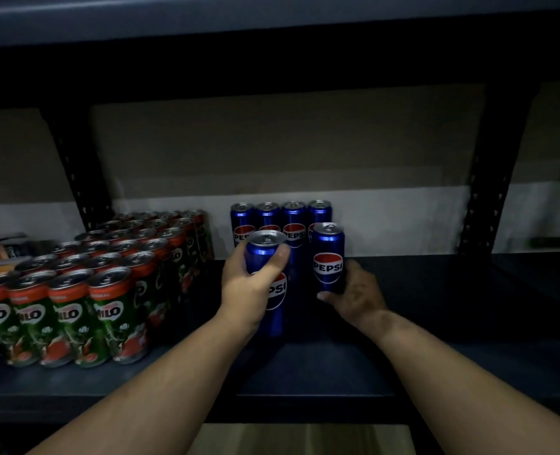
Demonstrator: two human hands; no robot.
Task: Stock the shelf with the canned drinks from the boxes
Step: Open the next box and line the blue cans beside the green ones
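My left hand (250, 285) grips a blue Pepsi can (273, 297) near its top, upright over the dark shelf (436, 307). My right hand (354, 293) holds a second blue Pepsi can (327, 257) low on its right side, thumb at its base. This can stands just in front of a back row of several Pepsi cans (293, 221) against the rear wall. Whether either held can touches the shelf board is hard to tell in the dim light.
A block of several green and red Milo cans (107, 280) fills the shelf's left part. Black perforated uprights (482, 198) stand at the back left and right. An upper shelf board (272, 24) hangs overhead. A wooden floor (304, 438) shows below.
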